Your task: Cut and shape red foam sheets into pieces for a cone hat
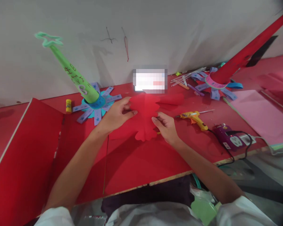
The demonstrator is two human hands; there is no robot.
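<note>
A red paper cutout (145, 116) with scalloped edges and a crease down its middle is held up over the red table. My left hand (119, 113) pinches its left edge between thumb and fingers. On the opposite edge, my right hand (165, 125) grips the paper the same way. Something small and yellow shows beside my right fingers, mostly hidden. Behind the cutout lies a rolled or folded red paper piece (172, 99). To the right of my right hand rests a yellow glue gun (194, 118).
A green paper cone (79, 78) on a petalled base stands left, near a yellow glue stick (68, 106). A red cone (245, 47) leans at right. A purple power socket (228, 136) with cables sits near the front edge, beside pink sheets (259, 113). A red board (25, 150) stands left.
</note>
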